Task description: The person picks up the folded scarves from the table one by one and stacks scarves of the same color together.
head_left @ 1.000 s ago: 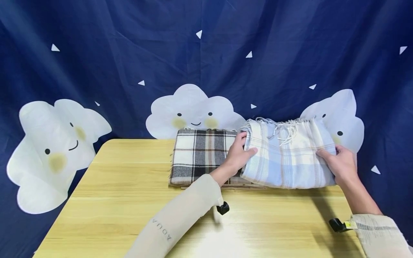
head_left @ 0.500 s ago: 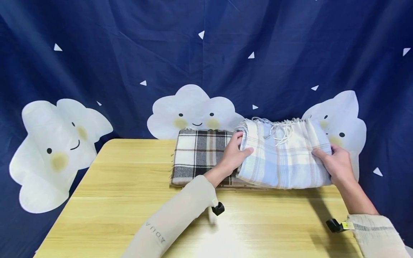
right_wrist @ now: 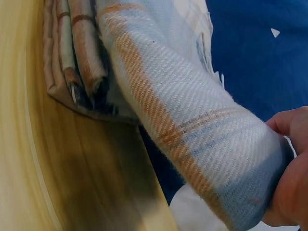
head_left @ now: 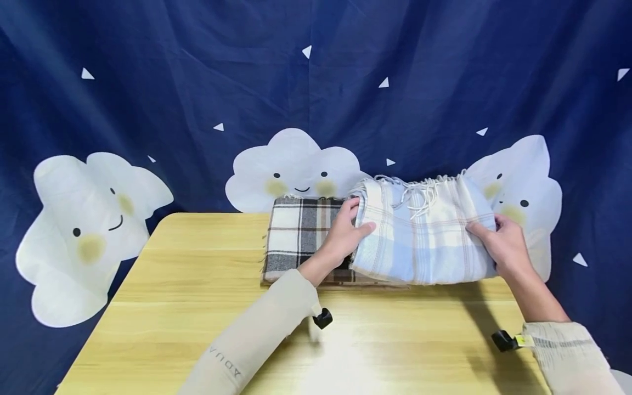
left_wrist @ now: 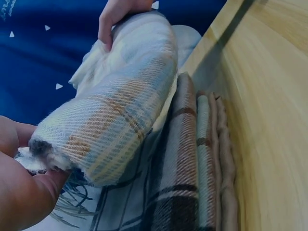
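Both hands hold a folded light blue and white plaid scarf (head_left: 419, 236) with a white fringe along its far edge. My left hand (head_left: 343, 233) grips its left side, thumb on top; in the left wrist view that thumb and the fingers pinch the folded end. The right hand (head_left: 503, 244) grips the right side, thumb on top. Beneath and to the left, a folded black, white and brown plaid scarf (head_left: 301, 236) lies on the table, partly covered. In the left wrist view, folded layers (left_wrist: 204, 159) of other cloth show under the dark plaid. The light scarf's right part is raised off the table.
The pale wooden table (head_left: 197, 307) spreads in front and to the left. A dark blue curtain (head_left: 197, 82) with white clouds hangs right behind it. Black wrist cameras stick out from both sleeves above the tabletop.
Both hands have moved to the left with the light blue scarf, slightly upward at the end. It now covers more of the dark plaid scarf, which has stayed in place.
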